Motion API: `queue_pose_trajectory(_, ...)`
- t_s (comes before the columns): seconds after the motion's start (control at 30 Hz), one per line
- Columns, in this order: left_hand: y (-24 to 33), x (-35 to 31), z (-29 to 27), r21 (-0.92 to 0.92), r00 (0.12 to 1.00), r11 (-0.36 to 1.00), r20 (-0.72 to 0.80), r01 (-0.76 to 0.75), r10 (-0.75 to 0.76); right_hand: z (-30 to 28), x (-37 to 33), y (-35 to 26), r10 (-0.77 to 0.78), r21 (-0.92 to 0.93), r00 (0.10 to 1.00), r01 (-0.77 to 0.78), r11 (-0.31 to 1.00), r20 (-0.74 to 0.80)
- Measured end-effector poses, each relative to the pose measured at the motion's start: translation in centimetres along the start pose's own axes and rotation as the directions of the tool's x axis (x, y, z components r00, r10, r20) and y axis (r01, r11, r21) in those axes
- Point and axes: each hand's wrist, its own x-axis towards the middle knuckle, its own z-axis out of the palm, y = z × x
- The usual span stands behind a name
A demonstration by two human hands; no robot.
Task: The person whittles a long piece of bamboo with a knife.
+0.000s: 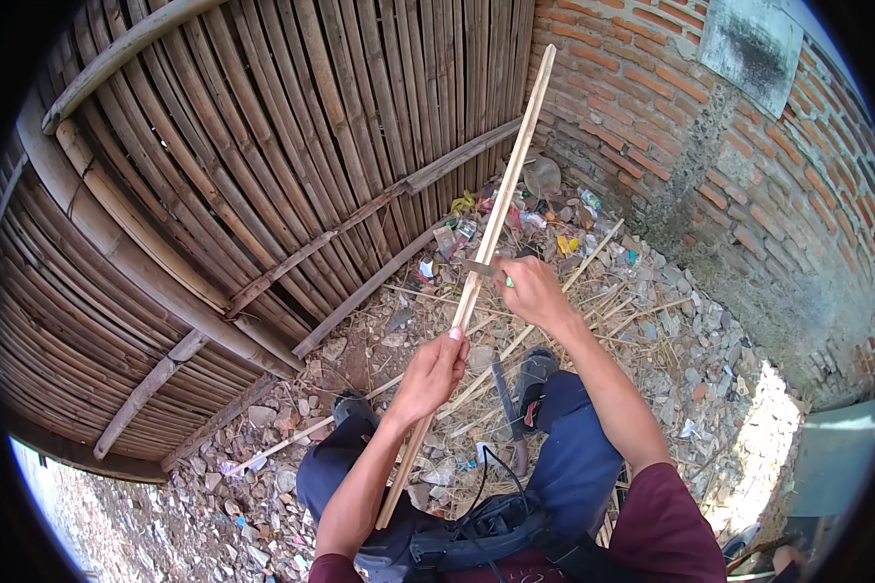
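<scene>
A long pale strip of split bamboo slants from beside my left thigh up toward the corner of the walls. My left hand is wrapped round its lower half, the thumb lying along it. In my closed right hand is a knife. Its short dark blade crosses the bamboo a little above my left hand and appears to touch it. My fingers hide most of the handle, and a bit of green shows at the fist. A long dark-bladed tool lies on the ground between my feet.
A bamboo-slat wall with pole rails rises at the left. The brick wall stands ahead and right. Stony ground carries loose bamboo sticks, shavings and litter. A black cable hangs at my waist.
</scene>
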Motion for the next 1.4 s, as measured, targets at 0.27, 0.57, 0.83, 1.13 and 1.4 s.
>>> queue_pose_trajectory(0.27,-0.1,0.0,0.8,0.121,0.997,0.991,-0.05,-0.051,0.057,0.9,0.5,0.3,0.061,-0.056,0.998,-0.062,0.997,-0.017)
queue_pose_trajectory(0.57,0.2,0.0,0.1,0.137,0.998,0.991,-0.066,-0.008,0.017,2.3,1.6,0.5,0.038,-0.171,0.996,-0.05,0.984,-0.076)
queue_pose_trajectory(0.83,-1.9,-1.6,1.9,0.224,0.997,0.974,0.067,0.028,-0.044,-0.9,3.4,7.9,0.346,-0.049,0.884,-0.379,0.924,-0.315)
queue_pose_trajectory(1.13,-1.1,-1.7,1.1,-0.137,0.929,0.934,0.222,0.331,-0.297,-0.7,2.3,9.7,0.308,-0.023,0.907,-0.328,0.944,-0.286)
queue_pose_trajectory(1.4,1.0,-1.1,-0.3,-0.168,0.952,0.95,0.206,0.263,-0.227,0.8,0.9,5.7,0.153,-0.043,0.98,-0.159,0.986,-0.127)
